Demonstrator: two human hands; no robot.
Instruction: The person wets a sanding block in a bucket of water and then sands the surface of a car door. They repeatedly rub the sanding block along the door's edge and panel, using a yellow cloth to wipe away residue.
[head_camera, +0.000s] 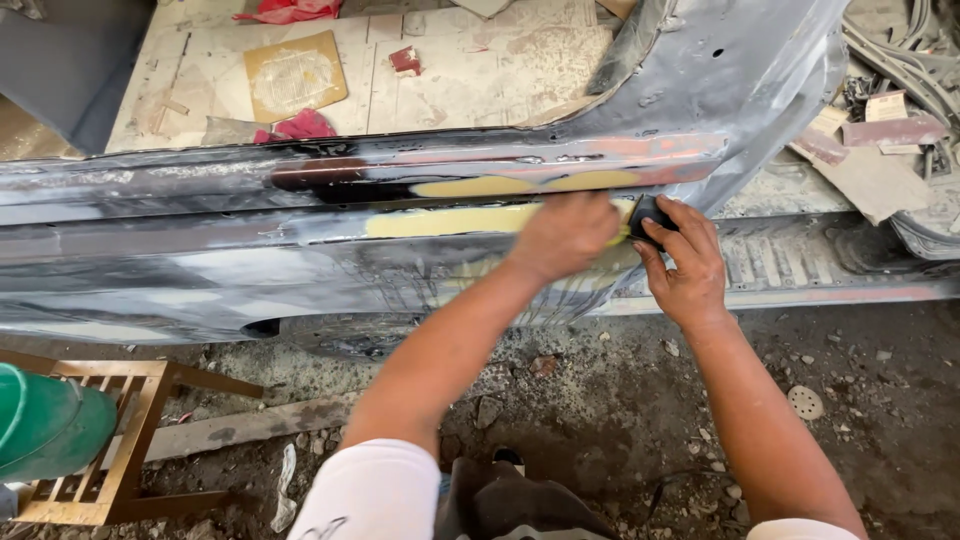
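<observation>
Fingers of right hand (685, 265) gripping one black block (648, 216), left hand (562, 235) fingers hidden, pressed on yellow filler (450, 221), one car panel (250, 250)

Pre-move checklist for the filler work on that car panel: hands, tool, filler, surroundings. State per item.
1. Left hand on the yellow filler patch: ok, it lies flat on the patch's right end.
2. Right hand grips the dark block: ok, fingers wrap it at the panel.
3. Filler coverage: not ok, two separate yellow strips, with bare grey car panel around them.
4. Filler dry or wet: cannot tell.
5. Ground footing: not ok, rubble and a loose wooden plank lie underfoot.
6. Wooden stool clear of the arms: ok, it stands off to the left.
</observation>
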